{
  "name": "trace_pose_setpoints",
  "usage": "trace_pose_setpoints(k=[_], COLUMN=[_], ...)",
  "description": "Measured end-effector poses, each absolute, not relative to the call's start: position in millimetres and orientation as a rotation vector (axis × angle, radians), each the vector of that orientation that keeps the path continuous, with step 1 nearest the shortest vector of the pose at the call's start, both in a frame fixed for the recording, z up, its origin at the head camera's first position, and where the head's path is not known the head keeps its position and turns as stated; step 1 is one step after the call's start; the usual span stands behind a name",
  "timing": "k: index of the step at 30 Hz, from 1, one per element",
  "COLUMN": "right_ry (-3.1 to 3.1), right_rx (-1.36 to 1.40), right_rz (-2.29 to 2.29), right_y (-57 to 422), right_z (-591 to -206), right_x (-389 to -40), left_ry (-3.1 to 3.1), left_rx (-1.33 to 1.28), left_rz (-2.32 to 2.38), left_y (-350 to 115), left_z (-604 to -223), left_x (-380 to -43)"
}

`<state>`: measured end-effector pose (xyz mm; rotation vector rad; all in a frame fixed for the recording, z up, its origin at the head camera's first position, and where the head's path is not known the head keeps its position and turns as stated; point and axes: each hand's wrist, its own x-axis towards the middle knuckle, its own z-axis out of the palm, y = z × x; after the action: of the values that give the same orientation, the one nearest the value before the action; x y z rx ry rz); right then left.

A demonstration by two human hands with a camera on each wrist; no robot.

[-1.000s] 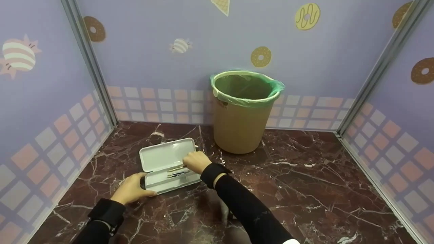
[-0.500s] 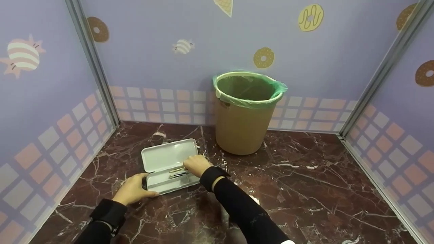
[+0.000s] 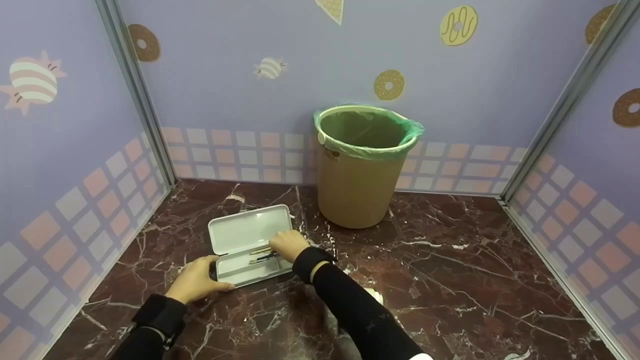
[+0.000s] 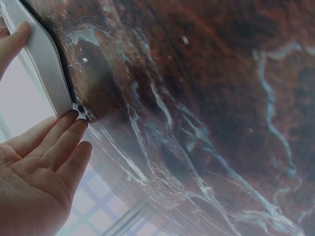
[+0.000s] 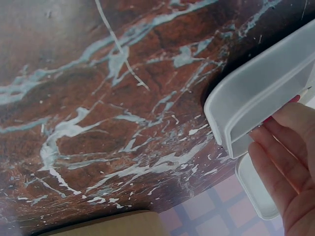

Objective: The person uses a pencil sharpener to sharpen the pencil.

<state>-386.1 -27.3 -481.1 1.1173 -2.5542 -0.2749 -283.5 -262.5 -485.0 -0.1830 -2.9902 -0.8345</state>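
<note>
Gripping the white case point(image 3: 245, 234) at left with left hand point(image 3: 195, 280), pinching something pink point(image 5: 294, 101) at its right with right hand point(image 3: 290, 245), nearer its lengthwise pens point(image 3: 262, 258).

The person is working at a tabletop point(image 3: 465, 280) of dark reddish-brown, marbled and run through with pale, crooked veins. An open pencil case point(image 3: 245, 276) sits directly on it between the two hands, its left end by the left hand point(image 3: 196, 280) and its right end under the right hand point(image 3: 290, 245). The lid point(image 3: 245, 232) is folded back, away from both. Beyond the right hand and off to its right stands a tan bin point(image 3: 357, 195). Small white scraps point(image 5: 101, 199) are scattered from beside that hand towards the bin. Nearer the person, a white object point(image 3: 374, 296) pokes out past the right sleeve point(image 3: 357, 305), too hidden to identify.
</note>
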Motion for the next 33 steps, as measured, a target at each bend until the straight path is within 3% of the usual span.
trace_pose_setpoints(k=[8,33], right_ry=[-2.496,-2.531], right_rx=[1.158,1.142], right_rz=[-0.252,-0.353], right_y=[-30,-30], right_z=[-496,-478], right_x=[-402,-388], left_ry=[-2.972,-2.964], left_rx=[-0.190,-0.183], left_rz=[-0.813,-0.821], left_y=[-263,-262], left_z=[-485,-486], left_x=[-283,-281])
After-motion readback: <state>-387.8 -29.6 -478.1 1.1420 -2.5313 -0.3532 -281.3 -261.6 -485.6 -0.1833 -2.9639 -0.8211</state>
